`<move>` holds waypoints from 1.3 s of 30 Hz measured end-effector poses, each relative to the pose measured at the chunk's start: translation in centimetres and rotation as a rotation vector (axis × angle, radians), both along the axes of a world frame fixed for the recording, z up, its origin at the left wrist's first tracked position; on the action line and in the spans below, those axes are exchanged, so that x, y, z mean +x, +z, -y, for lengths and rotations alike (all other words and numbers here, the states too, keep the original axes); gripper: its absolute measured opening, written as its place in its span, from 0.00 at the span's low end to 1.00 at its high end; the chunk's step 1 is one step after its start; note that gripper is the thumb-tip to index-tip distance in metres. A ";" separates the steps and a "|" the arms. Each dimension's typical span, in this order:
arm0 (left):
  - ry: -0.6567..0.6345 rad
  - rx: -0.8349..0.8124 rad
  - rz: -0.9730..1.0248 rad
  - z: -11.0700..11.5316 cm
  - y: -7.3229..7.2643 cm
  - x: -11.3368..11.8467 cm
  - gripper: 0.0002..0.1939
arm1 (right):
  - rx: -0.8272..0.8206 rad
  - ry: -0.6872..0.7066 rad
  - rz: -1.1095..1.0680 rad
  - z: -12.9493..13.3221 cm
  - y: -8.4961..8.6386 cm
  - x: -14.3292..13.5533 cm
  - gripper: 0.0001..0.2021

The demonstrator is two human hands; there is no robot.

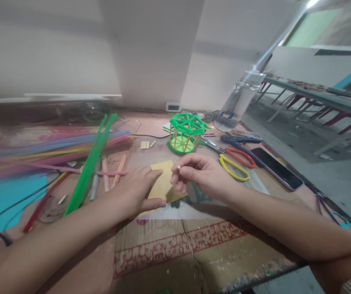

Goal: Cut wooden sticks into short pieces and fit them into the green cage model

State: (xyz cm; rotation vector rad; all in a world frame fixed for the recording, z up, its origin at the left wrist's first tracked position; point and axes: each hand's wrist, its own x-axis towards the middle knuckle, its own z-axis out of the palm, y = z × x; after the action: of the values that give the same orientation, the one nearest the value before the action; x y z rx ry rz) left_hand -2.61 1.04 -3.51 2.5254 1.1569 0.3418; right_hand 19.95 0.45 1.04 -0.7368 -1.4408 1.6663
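My right hand (pixel 201 173) is closed in a pinch, with a small pale piece (pixel 179 167) showing at its fingertips, perhaps a short bit of stick. Flat and open, my left hand (pixel 135 185) rests at the left side of a yellow sheet of paper (pixel 164 179), its fingers over the edge and thumb stretched right. Just behind the hands stands a small round craft frame (pixel 187 124), with a green spoked top, thin brown uprights and a light green base. Several short pale stick pieces (pixel 145 145) lie to its left.
Scissors (pixel 235 167) with red and yellow handles, dark-handled pliers (pixel 239 141) and a phone (pixel 276 168) lie to the right. A clear water bottle (pixel 236 102) stands behind them. Green pipe cleaners (pixel 88 171), blurred coloured bundles (pixel 55 149) and blue paper (pixel 6 204) occupy the left.
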 end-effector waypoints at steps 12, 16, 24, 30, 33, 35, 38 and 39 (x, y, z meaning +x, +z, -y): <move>0.026 -0.028 -0.102 0.1 1.2 0.7 0.31 | 0.194 0.025 0.585 -1.2 0.3 0.9 0.05; 0.024 -0.025 -0.099 0.1 1.2 0.7 0.31 | 0.496 0.055 0.771 -1.1 -0.6 0.4 0.06; 0.026 0.006 -0.091 0.1 0.6 0.4 0.34 | 0.867 0.050 0.906 -1.4 -2.6 0.3 0.08; 0.018 -0.008 -0.085 0.1 0.6 0.4 0.35 | 0.665 0.174 0.850 -0.6 -1.0 0.7 0.09; 0.012 -0.002 -0.122 0.1 0.6 0.4 0.38 | 0.754 0.152 0.906 -0.6 -1.4 0.8 0.07; 0.014 0.002 -0.135 0.1 0.7 0.4 0.38 | 0.826 0.126 0.952 -0.6 -1.7 0.7 0.06; 0.009 0.012 -0.137 0.1 0.6 0.4 0.38 | 0.908 0.147 1.003 -0.3 -1.9 0.6 0.07; 0.008 0.016 -0.141 0.1 0.6 0.4 0.38 | 0.925 0.170 1.008 -0.1 -1.8 0.5 0.07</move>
State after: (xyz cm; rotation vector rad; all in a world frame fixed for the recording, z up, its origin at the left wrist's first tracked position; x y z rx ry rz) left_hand -2.24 0.98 -2.90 2.5952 1.2194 0.1785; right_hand 20.47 0.58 -0.81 -0.9259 -2.7189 0.4720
